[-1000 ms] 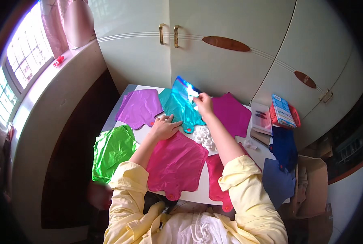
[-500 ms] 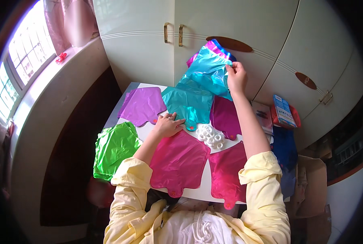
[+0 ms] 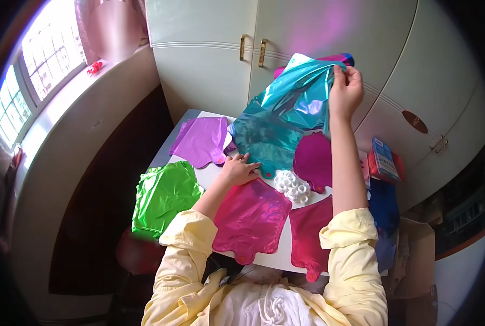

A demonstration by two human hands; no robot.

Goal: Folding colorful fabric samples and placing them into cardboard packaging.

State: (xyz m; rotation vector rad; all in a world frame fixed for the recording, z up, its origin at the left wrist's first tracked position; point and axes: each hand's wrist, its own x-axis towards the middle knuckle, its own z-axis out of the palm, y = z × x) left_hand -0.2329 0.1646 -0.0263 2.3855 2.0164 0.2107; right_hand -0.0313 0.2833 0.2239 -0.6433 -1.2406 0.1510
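Observation:
A flat teal foil balloon (image 3: 269, 136) with a small rounded tab stretches from the table up toward the cabinet. Its far edge is pinched by my right hand (image 3: 347, 92), raised at the back right. My left hand (image 3: 239, 170) lies with fingers spread by the balloon's near edge, beside the tab. Just right of those fingers sits a heap of small white rings (image 3: 292, 187). A purple foil sheet (image 3: 202, 140) lies to the left and a magenta one (image 3: 313, 160) to the right. Nearer me lie two pink-red foil balloons, one (image 3: 253, 220) in the middle, another (image 3: 310, 231) partly behind my right forearm.
Green foil (image 3: 164, 198) hangs over the table's left edge. More purple and blue foil (image 3: 329, 61) shows behind the raised teal piece, near the cabinet doors (image 3: 204, 70). A red container with a blue-white packet (image 3: 385, 157) stands at right, above a cardboard box (image 3: 416, 244).
My right hand has moved up and slightly right, drawing the teal foil higher and tauter. The left hand stays by its near edge. The whole view has shifted a little.

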